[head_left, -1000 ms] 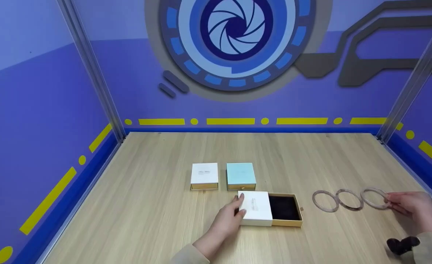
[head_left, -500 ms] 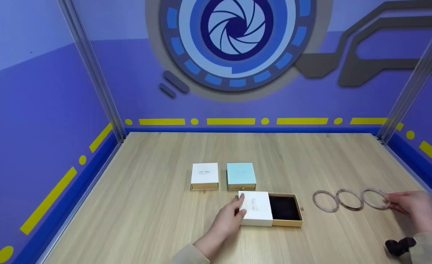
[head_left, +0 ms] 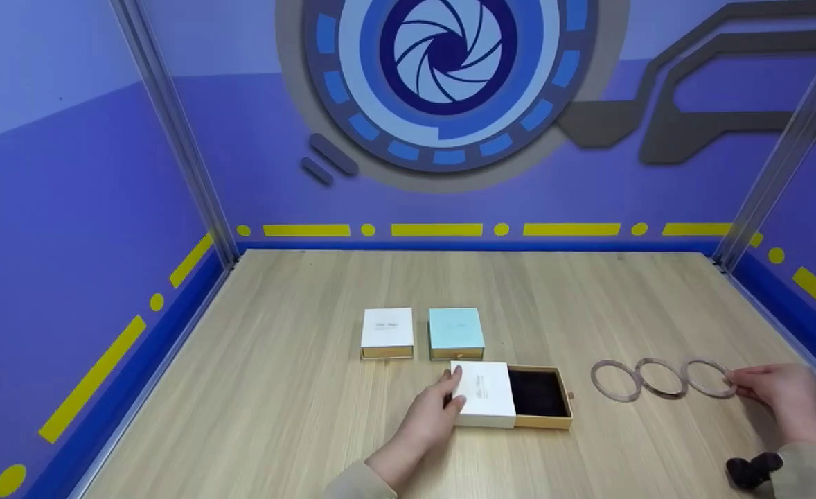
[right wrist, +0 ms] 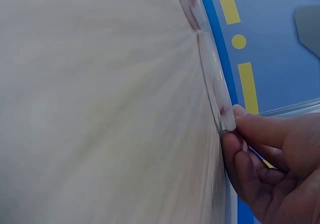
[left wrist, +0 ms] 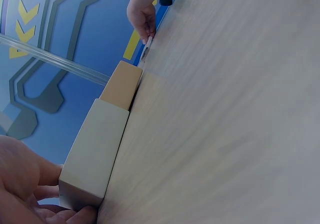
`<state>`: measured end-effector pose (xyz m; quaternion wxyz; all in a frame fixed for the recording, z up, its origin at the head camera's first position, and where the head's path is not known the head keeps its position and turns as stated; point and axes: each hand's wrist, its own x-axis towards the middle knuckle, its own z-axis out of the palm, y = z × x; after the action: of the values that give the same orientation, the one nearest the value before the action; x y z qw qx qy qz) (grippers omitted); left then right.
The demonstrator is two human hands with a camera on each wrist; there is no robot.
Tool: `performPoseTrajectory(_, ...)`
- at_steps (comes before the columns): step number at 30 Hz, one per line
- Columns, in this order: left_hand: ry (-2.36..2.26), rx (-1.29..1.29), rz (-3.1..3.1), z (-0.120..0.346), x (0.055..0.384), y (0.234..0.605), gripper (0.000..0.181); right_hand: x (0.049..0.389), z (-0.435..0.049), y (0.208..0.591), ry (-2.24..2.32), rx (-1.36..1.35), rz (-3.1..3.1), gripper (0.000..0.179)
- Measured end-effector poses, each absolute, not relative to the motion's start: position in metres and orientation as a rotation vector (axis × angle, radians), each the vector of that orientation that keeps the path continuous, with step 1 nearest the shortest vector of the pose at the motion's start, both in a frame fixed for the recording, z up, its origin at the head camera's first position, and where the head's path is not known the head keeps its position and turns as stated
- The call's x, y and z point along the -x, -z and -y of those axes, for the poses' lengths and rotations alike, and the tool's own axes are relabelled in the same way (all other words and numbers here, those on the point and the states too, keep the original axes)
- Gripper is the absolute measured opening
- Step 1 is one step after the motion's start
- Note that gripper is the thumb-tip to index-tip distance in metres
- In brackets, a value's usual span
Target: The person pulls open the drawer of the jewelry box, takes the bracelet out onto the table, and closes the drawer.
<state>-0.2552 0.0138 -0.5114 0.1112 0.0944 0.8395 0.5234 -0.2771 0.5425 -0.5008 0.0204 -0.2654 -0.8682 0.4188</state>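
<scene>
In the head view my left hand grips the left end of a white sliding drawer box. Its gold-edged drawer stands partly out to the right and shows a black lining. Over on the right, my right hand pinches the right edge of a pale bangle between thumb and fingers. Two more bangles lie left of it in a row, a streaked middle bangle and a left bangle. In the right wrist view the pinched bangle appears nearly edge-on, close to the tabletop.
Behind the drawer box stand a closed white box and a closed light-blue box. A black object sits by the right sleeve. Blue panels wall the wooden table at the back and sides.
The pinched bangle has come slightly nearer the front. My right wrist and the black object by it have shifted a little left. My left hand and the drawer box look unmoved.
</scene>
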Motion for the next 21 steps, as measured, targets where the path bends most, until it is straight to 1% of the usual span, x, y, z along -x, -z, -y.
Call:
performPoseTrajectory(9, -1.552, -0.285, -2.458, -0.0136, 0.2552, 0.5116, 0.054, 0.273, -0.5389, 0.4986, -1.146, 0.762, 2.761, 0.032)
performPoseTrajectory(18, -1.564, -0.28, -2.444, -0.0134, 0.2548, 0.5116, 0.054, 0.272, -0.5382, 0.4989, -1.063, 0.747, 2.77, 0.03)
performPoseTrajectory(21, -1.561, -0.273, -2.444, -0.0136, 0.255, 0.5116, 0.055, 0.2732, -0.5372, 0.4998, -1.099, 0.767, 2.748, 0.028)
